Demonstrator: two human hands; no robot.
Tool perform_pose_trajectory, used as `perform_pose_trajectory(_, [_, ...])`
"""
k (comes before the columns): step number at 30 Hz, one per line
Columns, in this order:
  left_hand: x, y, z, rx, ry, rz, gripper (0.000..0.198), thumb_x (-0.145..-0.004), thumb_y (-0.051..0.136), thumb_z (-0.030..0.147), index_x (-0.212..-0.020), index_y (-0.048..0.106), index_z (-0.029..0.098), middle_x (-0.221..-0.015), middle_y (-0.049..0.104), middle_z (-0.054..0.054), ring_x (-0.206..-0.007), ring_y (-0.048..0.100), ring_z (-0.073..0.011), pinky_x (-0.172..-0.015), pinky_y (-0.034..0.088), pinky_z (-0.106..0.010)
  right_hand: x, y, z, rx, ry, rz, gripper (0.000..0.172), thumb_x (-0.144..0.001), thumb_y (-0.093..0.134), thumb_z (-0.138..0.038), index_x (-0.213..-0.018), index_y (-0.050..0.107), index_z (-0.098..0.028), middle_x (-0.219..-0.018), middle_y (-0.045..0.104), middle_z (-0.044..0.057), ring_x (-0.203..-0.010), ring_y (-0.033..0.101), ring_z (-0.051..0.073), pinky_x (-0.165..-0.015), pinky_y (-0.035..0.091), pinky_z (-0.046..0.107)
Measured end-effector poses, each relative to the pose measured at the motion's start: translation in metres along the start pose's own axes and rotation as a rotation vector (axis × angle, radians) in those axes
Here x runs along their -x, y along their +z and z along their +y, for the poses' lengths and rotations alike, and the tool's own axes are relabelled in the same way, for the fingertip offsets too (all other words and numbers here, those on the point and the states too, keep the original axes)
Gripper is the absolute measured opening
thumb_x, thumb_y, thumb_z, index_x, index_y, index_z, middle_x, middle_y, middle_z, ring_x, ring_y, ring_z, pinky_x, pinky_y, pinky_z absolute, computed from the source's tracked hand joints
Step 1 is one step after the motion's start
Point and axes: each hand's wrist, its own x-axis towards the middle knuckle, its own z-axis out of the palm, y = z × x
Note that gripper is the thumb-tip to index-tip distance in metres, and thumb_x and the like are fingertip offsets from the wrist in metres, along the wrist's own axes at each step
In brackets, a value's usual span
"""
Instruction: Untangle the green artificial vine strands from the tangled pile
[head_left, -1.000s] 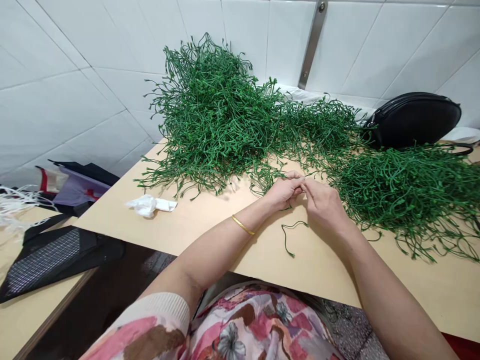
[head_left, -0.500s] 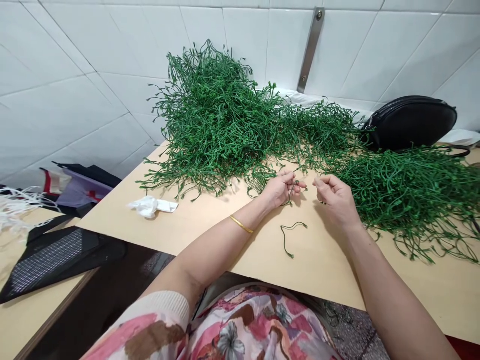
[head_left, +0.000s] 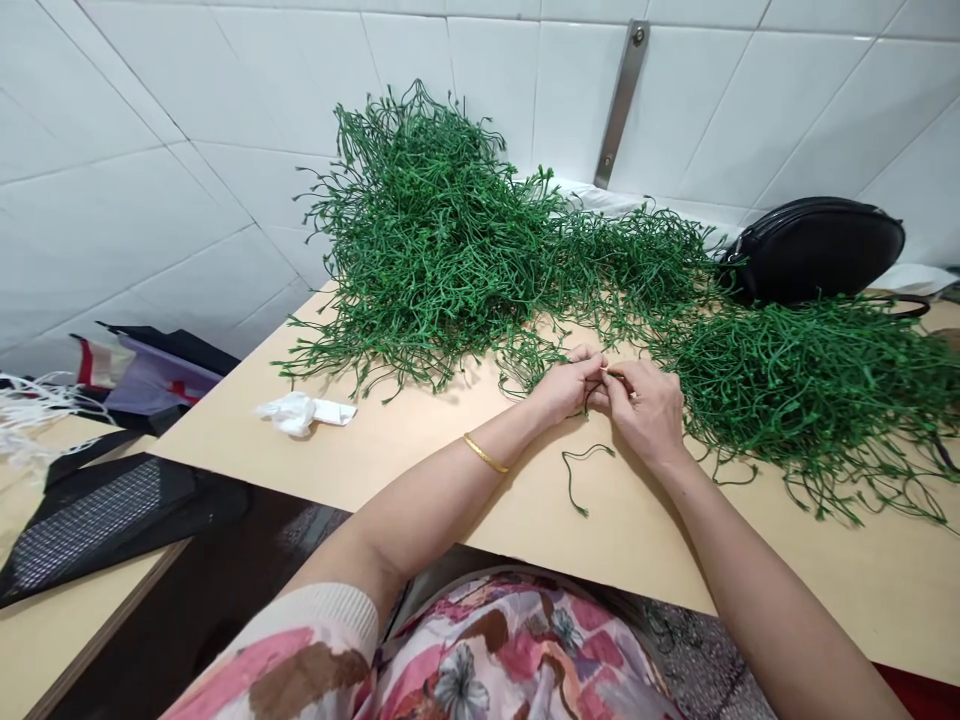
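Note:
My left hand is closed on a thin green cord, part of which hangs below its fingers. Against it, my right hand pinches at the same cord, thumb and forefinger meeting the left fingertips. The fingers hide most of that strand. A single loose green cord with small knobbed ends lies bent on the table just in front of my hands. Behind them rises a big tangled heap of green cords, and another pile of green cords spreads to the right of my right hand.
Crumpled white tissue lies left on the pale table. A black bag stands at the back right, by the tiled wall. Lower left are a black mesh item, white strings and a purple folded piece.
My right hand has moved left, from a small distance away, until its fingertips meet those of my left hand at the cord. The loose cord on the table has stayed put.

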Motion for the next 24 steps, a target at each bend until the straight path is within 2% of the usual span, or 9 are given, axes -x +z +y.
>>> perform_pose_trajectory(4, [0.000,-0.002,0.001,-0.012,-0.002,-0.003,0.015,-0.085,0.044,0.015,-0.070,0.039,0.017,-0.061,0.055,0.001,-0.050,0.057,-0.0092,-0.047,0.046,-0.020,0.000,-0.015,-0.009,0.001,-0.021,0.070,0.014,-0.082,0.047,-0.022,-0.079,0.060,-0.017,-0.074,0.059,0.004,-0.068,0.052,0.015,-0.070,0.031,0.030])
perform_pose_trajectory(7, [-0.002,-0.005,0.004,-0.092,-0.014,0.026,0.015,-0.087,0.042,0.018,-0.073,0.045,0.015,-0.071,0.063,-0.005,-0.059,0.063,-0.0119,-0.058,0.050,-0.024,-0.008,-0.051,-0.006,0.072,-0.023,0.247,0.018,-0.082,0.046,-0.025,-0.079,0.061,-0.015,-0.073,0.060,0.006,-0.066,0.052,0.015,-0.070,0.034,0.033])
perform_pose_trajectory(11, [-0.003,-0.008,0.005,-0.159,-0.018,0.011,0.015,-0.084,0.047,0.014,-0.071,0.053,0.010,-0.074,0.065,-0.009,-0.063,0.063,-0.0105,-0.063,0.049,-0.023,-0.034,-0.116,0.038,0.472,0.061,0.517,0.033,-0.083,0.046,-0.037,-0.083,0.066,-0.011,-0.079,0.061,0.016,-0.086,0.054,0.028,-0.069,0.032,0.044])
perform_pose_trajectory(13, [-0.003,-0.007,0.005,-0.170,-0.016,0.004,0.014,-0.083,0.048,0.012,-0.071,0.056,0.008,-0.073,0.065,-0.009,-0.062,0.062,-0.0097,-0.063,0.049,-0.023,-0.046,-0.142,0.071,0.586,0.135,0.473,0.040,-0.083,0.047,-0.043,-0.096,0.068,-0.012,-0.099,0.059,0.022,-0.103,0.048,0.036,-0.069,0.030,0.049])
perform_pose_trajectory(14, [-0.002,-0.007,0.005,-0.171,-0.013,0.004,0.013,-0.082,0.049,0.011,-0.072,0.057,0.008,-0.073,0.065,-0.009,-0.061,0.062,-0.0095,-0.063,0.048,-0.023,-0.049,-0.152,0.085,0.620,0.215,0.544,0.043,-0.078,0.052,-0.046,-0.091,0.070,-0.009,-0.103,0.056,0.025,-0.104,0.047,0.042,-0.067,0.027,0.052])
perform_pose_trajectory(16, [-0.002,-0.006,0.005,-0.173,-0.010,0.009,0.011,-0.080,0.053,0.011,-0.071,0.057,0.007,-0.071,0.065,-0.009,-0.061,0.061,-0.0096,-0.062,0.048,-0.023,-0.049,-0.164,0.102,0.642,0.254,0.451,0.050,-0.079,0.051,-0.049,-0.107,0.066,-0.010,-0.113,0.051,0.027,-0.109,0.041,0.050,-0.068,0.026,0.057])
perform_pose_trajectory(20, [0.000,-0.004,0.006,-0.182,-0.010,-0.009,0.011,-0.077,0.057,0.012,-0.068,0.057,0.008,-0.067,0.064,-0.007,-0.061,0.061,-0.0094,-0.062,0.047,-0.023,-0.034,-0.153,0.083,0.535,0.034,0.399,0.045,-0.085,0.041,-0.032,-0.126,0.052,-0.017,-0.127,0.044,0.022,-0.116,0.034,0.049,-0.079,0.027,0.062])
perform_pose_trajectory(23, [-0.001,-0.005,0.003,-0.186,0.001,-0.033,0.010,-0.076,0.060,0.013,-0.068,0.058,0.008,-0.068,0.064,-0.006,-0.062,0.060,-0.0092,-0.064,0.046,-0.024,-0.027,-0.115,0.048,0.406,-0.161,0.279,0.034,-0.084,0.042,-0.028,-0.111,0.060,-0.016,-0.109,0.058,0.016,-0.105,0.047,0.035,-0.083,0.033,0.051])
perform_pose_trajectory(24, [-0.001,-0.006,0.002,-0.185,0.004,-0.042,0.010,-0.075,0.061,0.015,-0.068,0.059,0.008,-0.069,0.064,-0.006,-0.062,0.060,-0.0094,-0.064,0.046,-0.024,-0.025,-0.099,0.038,0.351,-0.245,0.177,0.033,-0.084,0.042,-0.027,-0.111,0.059,-0.017,-0.108,0.060,0.014,-0.103,0.048,0.031,-0.084,0.034,0.046])
